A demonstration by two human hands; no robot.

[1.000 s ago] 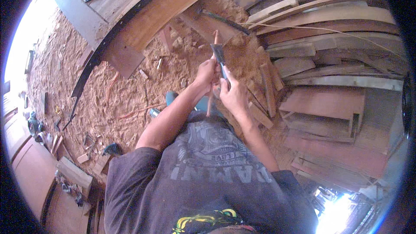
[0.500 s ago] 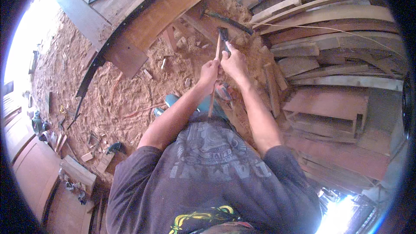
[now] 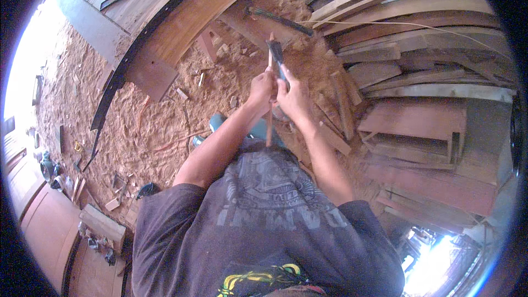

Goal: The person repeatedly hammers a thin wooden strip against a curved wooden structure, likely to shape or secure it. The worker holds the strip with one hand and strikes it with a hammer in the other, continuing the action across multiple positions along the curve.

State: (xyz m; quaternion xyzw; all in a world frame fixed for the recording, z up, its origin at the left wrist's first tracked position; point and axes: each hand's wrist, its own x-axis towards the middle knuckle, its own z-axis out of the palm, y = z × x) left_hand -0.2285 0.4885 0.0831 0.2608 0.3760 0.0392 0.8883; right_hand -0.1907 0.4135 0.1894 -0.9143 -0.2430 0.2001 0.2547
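Observation:
A thin wooden strip (image 3: 269,131) runs from near my shirt up past both hands, its tip pointing away from me. My left hand (image 3: 262,90) is closed round the strip at about its middle. In my right hand (image 3: 293,97), just to the right, is a dark hand tool with a broad flat end (image 3: 276,53). That end lies against the strip near its tip, which shows beyond the tool. Blur and small size hide the tool's exact kind. My right index finger stretches along the tool, and the two hands nearly touch.
Sawdust with wood scraps covers the ground (image 3: 165,126). Stacked planks (image 3: 418,49) fill the right side, above a reddish wooden box-like piece (image 3: 412,121). A large wooden panel (image 3: 165,38) spans the upper left. A dark bar (image 3: 280,20) lies beyond my hands.
The tool has come back toward me along the strip, so the strip's tip now sticks out beyond it. My right hand has drawn nearer to me. The whole view has shifted slightly.

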